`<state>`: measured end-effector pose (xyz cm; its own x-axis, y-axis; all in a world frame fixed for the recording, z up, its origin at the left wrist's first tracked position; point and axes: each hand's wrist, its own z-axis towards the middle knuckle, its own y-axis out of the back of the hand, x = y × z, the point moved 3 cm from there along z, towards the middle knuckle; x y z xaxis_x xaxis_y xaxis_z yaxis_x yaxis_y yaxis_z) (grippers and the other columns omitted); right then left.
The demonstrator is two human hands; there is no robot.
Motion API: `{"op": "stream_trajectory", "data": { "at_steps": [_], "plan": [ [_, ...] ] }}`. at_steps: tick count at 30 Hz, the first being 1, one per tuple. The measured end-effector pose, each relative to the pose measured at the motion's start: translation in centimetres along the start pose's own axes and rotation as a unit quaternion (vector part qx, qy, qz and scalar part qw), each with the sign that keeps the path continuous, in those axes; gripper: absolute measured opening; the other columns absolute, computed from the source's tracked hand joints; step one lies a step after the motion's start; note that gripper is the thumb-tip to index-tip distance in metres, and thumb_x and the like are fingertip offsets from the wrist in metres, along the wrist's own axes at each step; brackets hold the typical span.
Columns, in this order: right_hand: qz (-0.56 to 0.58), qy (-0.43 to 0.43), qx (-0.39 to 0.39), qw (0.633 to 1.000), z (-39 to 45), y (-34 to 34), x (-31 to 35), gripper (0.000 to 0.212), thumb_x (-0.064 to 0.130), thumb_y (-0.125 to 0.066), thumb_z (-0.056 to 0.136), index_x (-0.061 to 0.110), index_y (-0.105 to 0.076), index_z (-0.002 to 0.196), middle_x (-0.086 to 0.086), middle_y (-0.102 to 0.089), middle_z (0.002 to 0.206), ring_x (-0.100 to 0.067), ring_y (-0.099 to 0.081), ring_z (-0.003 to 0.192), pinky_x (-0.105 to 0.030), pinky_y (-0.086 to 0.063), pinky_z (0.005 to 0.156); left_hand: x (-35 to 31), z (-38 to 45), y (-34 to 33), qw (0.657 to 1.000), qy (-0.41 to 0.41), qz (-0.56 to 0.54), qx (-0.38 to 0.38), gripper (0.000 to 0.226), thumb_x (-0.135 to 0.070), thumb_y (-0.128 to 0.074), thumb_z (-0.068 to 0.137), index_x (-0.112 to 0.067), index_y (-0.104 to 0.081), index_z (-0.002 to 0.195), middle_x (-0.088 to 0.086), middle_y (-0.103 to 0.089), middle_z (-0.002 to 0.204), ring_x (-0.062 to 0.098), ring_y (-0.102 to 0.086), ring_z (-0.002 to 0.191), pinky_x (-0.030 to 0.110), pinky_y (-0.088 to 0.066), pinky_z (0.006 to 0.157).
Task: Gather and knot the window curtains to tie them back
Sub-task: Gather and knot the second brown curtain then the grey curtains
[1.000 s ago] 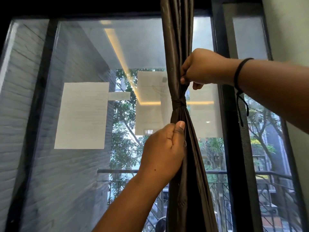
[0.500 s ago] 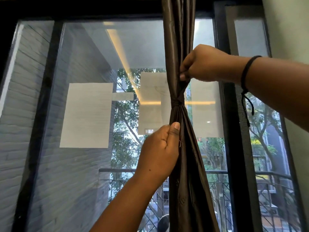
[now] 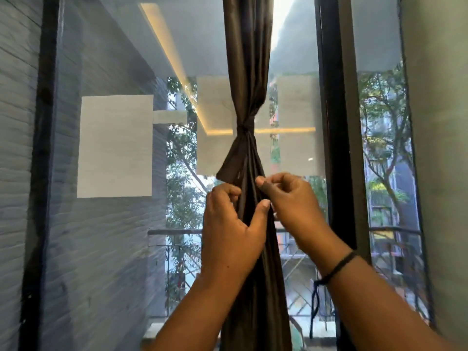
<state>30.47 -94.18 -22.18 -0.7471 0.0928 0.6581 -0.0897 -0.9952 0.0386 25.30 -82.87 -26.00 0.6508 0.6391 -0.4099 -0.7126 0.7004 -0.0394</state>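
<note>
With the knot (image 3: pixel 243 127) tied, the gathered curtain (image 3: pixel 255 249) is gripped below it by the left hand (image 3: pixel 231 229) and pinched by the right hand (image 3: pixel 288 198), so tightening is judged next.

A dark curtain (image 3: pixel 249 59) hangs gathered before the window glass (image 3: pixel 114 72), cinched by a knot (image 3: pixel 243 128). Below the knot, the left hand (image 3: pixel 231 229) curls round the folds, thumb pressed to the fabric. The right hand (image 3: pixel 291 198), a black cord bracelet (image 3: pixel 338 266) at its wrist, pinches the folds beside it.
</note>
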Motion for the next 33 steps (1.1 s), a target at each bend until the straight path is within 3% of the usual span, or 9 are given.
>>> {"op": "stream_trajectory", "data": {
  "at_steps": [2, 6, 9, 16, 19, 24, 27, 30, 33],
  "plan": [
    [0.018, -0.004, -0.003, 1.0, -1.8, -0.3, -2.2, 0.022, 0.032, -0.068, 0.083, 0.02, -0.06, 0.067, -0.004, -0.059, 0.062, -0.017, -0.054, 0.058, -0.044, -0.047, 0.06, 0.9, -0.8, -0.3, 0.999, -0.032, 0.042, -0.011, 0.031, -0.038, -0.065, 0.081, -0.027, -0.044, 0.101, -0.007, -0.048, 0.097, 0.014, -0.053, 0.09, 0.033, -0.049, 0.075],
    [0.041, -0.043, 0.015, 0.998, -4.3, -0.7, -5.4, 0.011, 0.026, -0.066, 0.086, 0.016, -0.067, 0.081, -0.004, -0.068, 0.07, -0.019, -0.064, 0.064, -0.04, -0.054, 0.064, 2.7, -2.2, -0.1, 0.999, 0.014, 0.043, -0.002, 0.013, -0.034, -0.06, 0.088, -0.03, -0.052, 0.097, -0.011, -0.052, 0.094, 0.005, -0.056, 0.079, 0.023, -0.046, 0.066],
    [0.029, -0.037, 0.017, 0.999, -4.9, -0.9, -6.7, 0.006, 0.025, -0.064, 0.087, 0.02, -0.064, 0.083, 0.01, -0.059, 0.059, -0.008, -0.056, 0.054, -0.031, -0.046, 0.056, 3.5, -2.2, 0.4, 0.996, 0.016, 0.081, -0.02, 0.006, -0.028, -0.058, 0.09, -0.024, -0.057, 0.087, -0.009, -0.053, 0.083, 0.013, -0.054, 0.073, 0.026, -0.041, 0.063],
    [-0.115, 0.003, -0.079, 0.99, -4.7, 0.5, -7.0, 0.011, 0.018, -0.046, 0.096, 0.02, -0.053, 0.088, 0.002, -0.058, 0.071, -0.027, -0.054, 0.069, -0.032, -0.034, 0.055, 5.8, 0.4, 2.6, 0.971, 0.218, 0.001, -0.093, 0.011, -0.021, -0.041, 0.099, -0.018, -0.048, 0.092, -0.002, -0.056, 0.092, 0.021, -0.053, 0.09, 0.024, -0.031, 0.067],
    [-0.185, 0.025, -0.175, 0.967, -3.0, 3.9, -6.4, 0.012, 0.013, -0.042, 0.095, 0.017, -0.054, 0.094, -0.016, -0.061, 0.083, -0.038, -0.057, 0.08, -0.034, -0.032, 0.061, 6.5, 2.8, 5.0, 0.976, 0.171, 0.052, -0.128, 0.013, -0.017, -0.038, 0.099, -0.012, -0.049, 0.102, 0.002, -0.057, 0.099, 0.02, -0.053, 0.093, 0.019, -0.029, 0.066],
    [-0.232, 0.069, -0.188, 0.952, -2.0, 5.7, -6.0, 0.018, 0.01, -0.04, 0.093, 0.016, -0.053, 0.104, -0.016, -0.066, 0.1, -0.041, -0.059, 0.088, -0.036, -0.038, 0.065, 7.1, 3.8, 6.3, 0.988, 0.067, 0.104, -0.097, 0.011, -0.014, -0.037, 0.098, -0.01, -0.044, 0.105, -0.001, -0.055, 0.088, 0.027, -0.056, 0.082, 0.027, -0.035, 0.064],
    [-0.211, 0.082, -0.171, 0.959, -4.0, 3.4, -7.2, 0.015, 0.021, -0.042, 0.096, 0.015, -0.055, 0.101, -0.018, -0.066, 0.088, -0.042, -0.06, 0.08, -0.032, -0.029, 0.059, 6.9, 1.8, 5.3, 0.994, 0.038, 0.088, -0.051, 0.027, -0.041, -0.042, 0.095, -0.015, -0.039, 0.102, -0.003, -0.054, 0.069, 0.031, -0.059, 0.073, 0.028, -0.036, 0.054],
    [-0.169, 0.09, -0.075, 0.979, -8.0, -0.4, -8.6, 0.04, 0.058, -0.037, 0.087, 0.022, -0.052, 0.098, -0.006, -0.067, 0.08, -0.036, -0.063, 0.078, -0.035, -0.04, 0.055, 7.6, -2.0, 2.9, 0.987, 0.063, 0.135, 0.055, 0.061, -0.074, -0.043, 0.074, -0.024, -0.039, 0.108, -0.001, -0.065, 0.086, 0.026, -0.064, 0.082, 0.034, -0.05, 0.067],
    [-0.209, 0.075, -0.011, 0.975, -10.7, -3.1, -10.9, 0.049, 0.068, -0.039, 0.081, 0.025, -0.054, 0.099, 0.0, -0.069, 0.091, -0.026, -0.064, 0.085, -0.033, -0.048, 0.061, 10.8, -6.2, 1.5, 0.974, 0.163, 0.119, 0.106, 0.05, -0.065, -0.047, 0.078, -0.029, -0.056, 0.111, 0.002, -0.069, 0.105, 0.025, -0.065, 0.099, 0.04, -0.053, 0.083]
  ]
}}
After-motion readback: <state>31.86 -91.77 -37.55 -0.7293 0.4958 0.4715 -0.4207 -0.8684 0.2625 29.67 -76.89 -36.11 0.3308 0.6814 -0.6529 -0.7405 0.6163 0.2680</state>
